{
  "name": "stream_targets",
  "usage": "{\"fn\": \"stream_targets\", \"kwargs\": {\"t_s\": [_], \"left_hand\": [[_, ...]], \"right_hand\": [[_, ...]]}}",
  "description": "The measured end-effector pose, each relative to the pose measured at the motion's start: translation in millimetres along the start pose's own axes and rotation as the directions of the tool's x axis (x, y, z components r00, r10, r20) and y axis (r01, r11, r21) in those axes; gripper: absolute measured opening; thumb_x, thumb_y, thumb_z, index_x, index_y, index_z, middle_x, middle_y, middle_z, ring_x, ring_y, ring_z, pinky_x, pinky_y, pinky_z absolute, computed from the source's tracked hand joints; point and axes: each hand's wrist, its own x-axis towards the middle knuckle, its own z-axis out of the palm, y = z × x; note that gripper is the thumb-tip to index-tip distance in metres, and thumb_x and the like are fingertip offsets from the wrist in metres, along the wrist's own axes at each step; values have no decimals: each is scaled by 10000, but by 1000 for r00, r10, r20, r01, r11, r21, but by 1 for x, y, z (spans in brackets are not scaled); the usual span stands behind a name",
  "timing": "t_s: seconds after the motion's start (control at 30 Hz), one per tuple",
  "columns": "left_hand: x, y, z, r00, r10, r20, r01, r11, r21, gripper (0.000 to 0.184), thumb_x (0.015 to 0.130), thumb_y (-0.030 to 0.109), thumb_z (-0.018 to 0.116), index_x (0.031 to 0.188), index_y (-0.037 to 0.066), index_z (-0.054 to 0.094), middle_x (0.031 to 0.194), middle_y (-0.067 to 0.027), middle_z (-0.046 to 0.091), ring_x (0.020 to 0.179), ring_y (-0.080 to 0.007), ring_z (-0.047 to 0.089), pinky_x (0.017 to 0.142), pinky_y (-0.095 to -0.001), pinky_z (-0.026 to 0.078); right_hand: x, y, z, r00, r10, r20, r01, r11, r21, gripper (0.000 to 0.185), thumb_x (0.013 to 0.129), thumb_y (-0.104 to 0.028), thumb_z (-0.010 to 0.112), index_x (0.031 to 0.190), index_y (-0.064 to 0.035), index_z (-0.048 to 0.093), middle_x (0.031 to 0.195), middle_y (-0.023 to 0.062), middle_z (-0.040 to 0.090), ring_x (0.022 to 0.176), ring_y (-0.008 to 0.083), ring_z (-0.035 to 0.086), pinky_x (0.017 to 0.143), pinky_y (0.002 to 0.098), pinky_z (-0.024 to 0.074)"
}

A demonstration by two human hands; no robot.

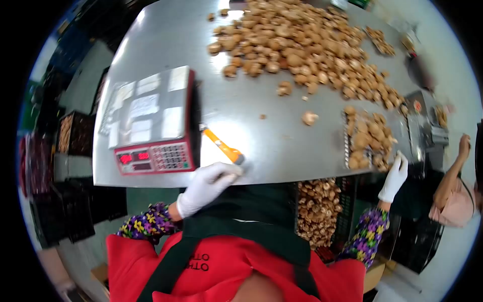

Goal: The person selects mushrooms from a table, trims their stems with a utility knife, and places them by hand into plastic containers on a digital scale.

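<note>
My left hand, in a white glove, is at the table's front edge with its fingers curled together and nothing visible in them. Just beyond its fingertips lies an orange cutter knife on the metal table. My right hand, also gloved, is at the right front with its fingers stretched out, beside the near right corner of a clear tray of mushrooms. Whether it touches the tray is unclear. A red-framed digital scale with a lit display stands left of the knife.
A large mushroom heap covers the far side. A loose mushroom lies mid-table. Below the front edge is a crate of mushrooms. At right are a metal device and another person's arm. Dark crates stand at left.
</note>
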Motion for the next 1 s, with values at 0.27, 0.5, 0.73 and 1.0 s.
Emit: {"fn": "stream_targets", "kwargs": {"t_s": [0.27, 0.5, 0.73, 1.0], "left_hand": [[-90, -43, -250, 398, 229, -888, 273, 895, 353, 122, 909, 113, 640, 965, 12, 680, 797, -85, 667, 727, -135, 612, 670, -274, 481], [-59, -122, -380, 604, 182, -776, 574, 576, 582, 254, 879, 322, 667, 932, 77, 709, 868, -141, 691, 818, -285, 664, 735, -370, 506], [-2, -178, -393, 650, -155, -744, 676, 566, 473, 275, 857, 387, 661, 927, 128, 720, 991, -125, 704, 948, -329, 670, 832, -427, 517], [-4, -181, -385, 638, -109, -763, 676, 554, 486, 249, 900, 336, 618, 966, 102, 670, 962, -162, 693, 932, -365, 657, 805, -458, 513]], "right_hand": [[-142, -117, 152, 890, 101, 445, -277, 894, 352, 189, 1013, -140, 503, 1067, -38, 651, 946, 16, 634, 768, 67, 536, 628, 201, 437], [-166, -110, 189, 934, -174, 312, 139, 981, 134, 215, 972, -93, 496, 1036, 46, 647, 974, 120, 672, 875, 224, 620, 798, 332, 501], [-168, -116, 187, 946, -134, 295, 118, 990, 70, 220, 928, -95, 514, 997, 56, 659, 972, 154, 677, 905, 268, 627, 855, 371, 490], [-166, -121, 182, 936, -108, 334, 99, 994, 43, 224, 947, -99, 503, 1016, 49, 656, 972, 139, 674, 887, 238, 620, 825, 355, 492]]}}
